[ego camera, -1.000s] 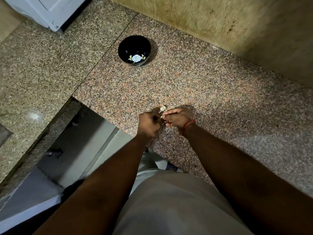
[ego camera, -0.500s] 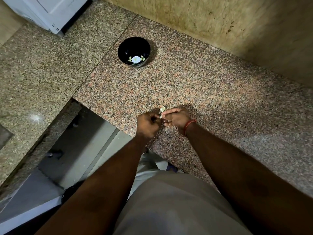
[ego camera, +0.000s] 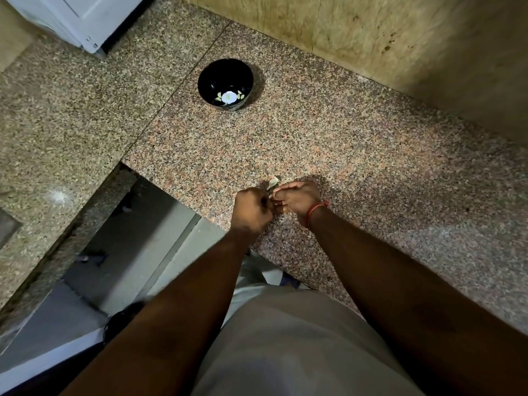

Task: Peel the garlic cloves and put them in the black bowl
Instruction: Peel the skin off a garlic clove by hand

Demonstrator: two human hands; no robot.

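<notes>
My left hand and my right hand meet fingertip to fingertip over the near edge of the granite counter. Both have curled fingers and pinch a small garlic clove between them, almost fully hidden by the fingers. A pale garlic piece lies on the counter just beyond the fingertips. The black bowl, with a white flower printed inside, stands upright farther back and to the left, well apart from the hands.
A tiled wall borders the counter's far side. A white appliance stands at the top left. Left of my arms the counter ends at an edge, with a gap down to the floor.
The hands stay together at the same spot; the left fingers have shifted slightly against the clove. The bowl has not moved.
</notes>
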